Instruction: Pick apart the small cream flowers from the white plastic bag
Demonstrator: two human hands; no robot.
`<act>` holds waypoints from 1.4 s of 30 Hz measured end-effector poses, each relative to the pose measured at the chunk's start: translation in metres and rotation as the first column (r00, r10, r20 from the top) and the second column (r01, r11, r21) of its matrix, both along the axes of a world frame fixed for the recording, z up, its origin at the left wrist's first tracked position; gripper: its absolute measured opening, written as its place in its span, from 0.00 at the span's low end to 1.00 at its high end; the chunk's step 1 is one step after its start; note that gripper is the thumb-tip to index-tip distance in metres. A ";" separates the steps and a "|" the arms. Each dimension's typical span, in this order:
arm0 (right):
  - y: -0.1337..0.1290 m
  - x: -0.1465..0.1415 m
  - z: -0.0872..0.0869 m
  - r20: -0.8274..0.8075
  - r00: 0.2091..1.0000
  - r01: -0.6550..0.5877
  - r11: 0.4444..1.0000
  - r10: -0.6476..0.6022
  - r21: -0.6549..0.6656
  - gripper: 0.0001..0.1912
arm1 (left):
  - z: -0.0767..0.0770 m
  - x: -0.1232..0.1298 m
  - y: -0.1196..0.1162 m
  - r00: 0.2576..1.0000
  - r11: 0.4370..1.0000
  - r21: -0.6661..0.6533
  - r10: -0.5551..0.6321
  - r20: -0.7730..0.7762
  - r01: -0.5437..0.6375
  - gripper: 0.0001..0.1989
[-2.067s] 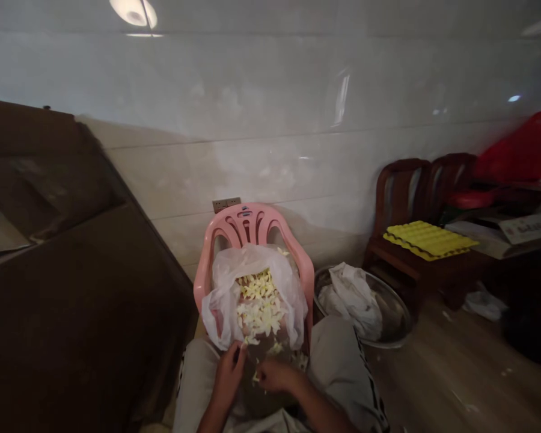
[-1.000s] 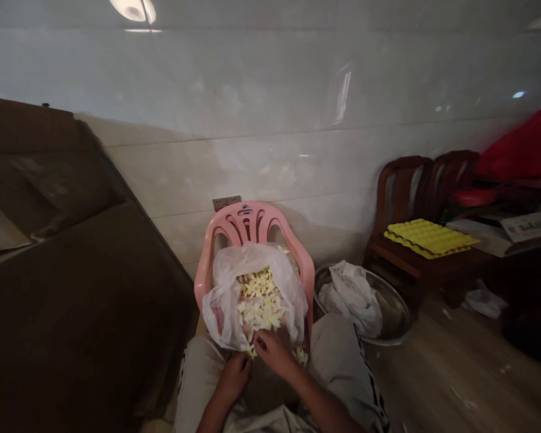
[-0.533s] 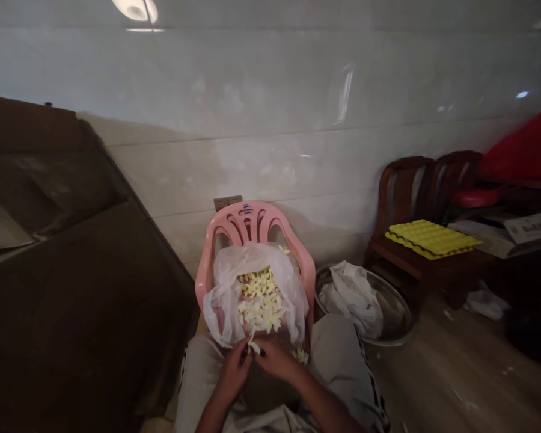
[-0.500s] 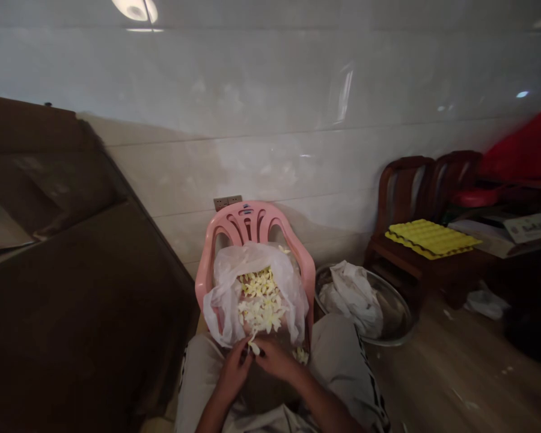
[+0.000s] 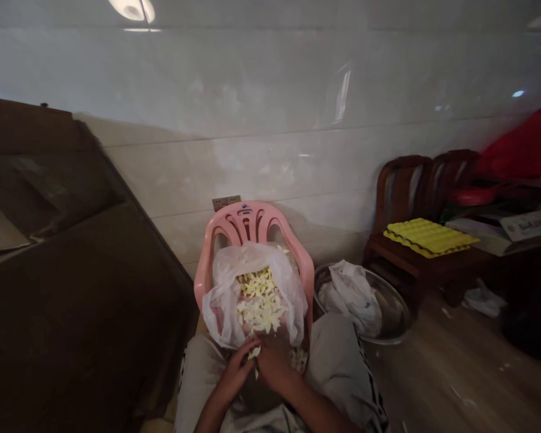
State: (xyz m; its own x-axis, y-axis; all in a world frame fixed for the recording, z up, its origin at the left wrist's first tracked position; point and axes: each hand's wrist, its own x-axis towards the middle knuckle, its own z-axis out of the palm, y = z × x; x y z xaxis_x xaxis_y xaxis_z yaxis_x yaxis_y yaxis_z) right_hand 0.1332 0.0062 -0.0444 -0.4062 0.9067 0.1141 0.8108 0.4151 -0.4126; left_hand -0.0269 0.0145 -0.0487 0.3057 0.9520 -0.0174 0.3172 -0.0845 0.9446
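Between my two hands, just in front of the bag, is a white flower (image 5: 254, 352) with a pale bit hanging below it. The fingers of my left hand (image 5: 238, 367) are pinched around this flower. My right hand (image 5: 274, 361) is closed right beside it; its fingertips are in shadow, and what they hold is hidden. Beyond the hands, an opened translucent plastic bag (image 5: 223, 307) holds many loose white and yellowish flowers (image 5: 261, 304). The bag rests on the seat of a pink plastic chair (image 5: 202, 279). More small pale flowers (image 5: 299, 359) lie to the right of my right hand.
On the right, a metal basin (image 5: 401, 322) on the floor holds a white plastic bag (image 5: 349, 294). Behind it, a yellow egg tray (image 5: 428, 236) lies on a dark wooden chair (image 5: 399, 195). A large brown panel (image 5: 81, 319) stands close on the left; a tiled wall (image 5: 261, 162) is ahead.
My right hand has turned and its fingers have tucked down beside the left. The flower between the hands has shifted slightly, with a pale bit now showing lower down.
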 end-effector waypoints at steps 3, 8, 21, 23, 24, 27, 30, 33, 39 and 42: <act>0.002 -0.006 -0.008 0.084 0.996 -0.001 0.995 0.009 -0.098 0.26 | 0.003 -0.001 0.000 1.000 1.000 -0.021 -0.015 0.022 0.015 0.21; 0.003 -0.003 -0.002 0.073 0.994 -0.069 0.990 0.078 -0.126 0.29 | 0.007 -0.001 0.002 0.999 1.000 -0.005 0.014 0.051 -0.014 0.19; 0.004 -0.004 0.018 0.113 0.991 0.088 0.990 -0.075 -0.114 0.36 | 0.006 -0.003 0.007 0.993 0.988 -0.141 -0.053 0.109 0.068 0.25; 0.006 -0.004 0.014 0.128 0.989 0.093 0.990 -0.079 -0.109 0.35 | 0.001 -0.004 0.010 0.989 0.983 -0.163 -0.067 0.132 0.089 0.24; 0.006 -0.004 0.012 0.135 0.987 0.097 0.990 -0.083 -0.104 0.34 | -0.002 -0.004 0.012 0.986 0.981 -0.171 -0.065 0.152 0.091 0.23; 0.006 -0.006 0.009 0.142 0.986 0.096 0.993 -0.086 -0.064 0.34 | -0.009 -0.004 0.014 0.972 0.977 -0.191 -0.048 0.231 0.094 0.27; 0.005 -0.009 0.007 0.127 0.988 0.094 0.995 -0.091 -0.020 0.34 | -0.009 -0.006 0.016 0.966 0.969 -0.213 -0.074 0.247 0.129 0.29; 0.005 -0.011 0.009 0.142 0.985 0.105 0.994 -0.099 -0.035 0.33 | -0.004 -0.007 0.017 0.968 0.961 -0.226 -0.108 0.229 0.161 0.25; 0.004 -0.012 0.010 0.140 0.987 0.079 0.997 -0.075 -0.022 0.30 | -0.004 -0.005 0.017 0.965 0.960 -0.244 -0.076 0.252 0.139 0.25; 0.004 -0.013 0.008 0.132 0.988 0.081 0.996 -0.077 -0.026 0.30 | -0.004 -0.004 0.015 0.967 0.966 -0.222 -0.078 0.241 0.133 0.28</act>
State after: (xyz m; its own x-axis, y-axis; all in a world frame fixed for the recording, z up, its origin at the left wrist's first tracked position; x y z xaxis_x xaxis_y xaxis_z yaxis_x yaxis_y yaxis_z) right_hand 0.1199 0.0105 -0.0368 -0.3426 0.9388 0.0360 0.8884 0.3362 -0.3126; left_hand -0.0310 0.0291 -0.0530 0.4265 0.8912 -0.1543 0.0919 0.1270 0.9876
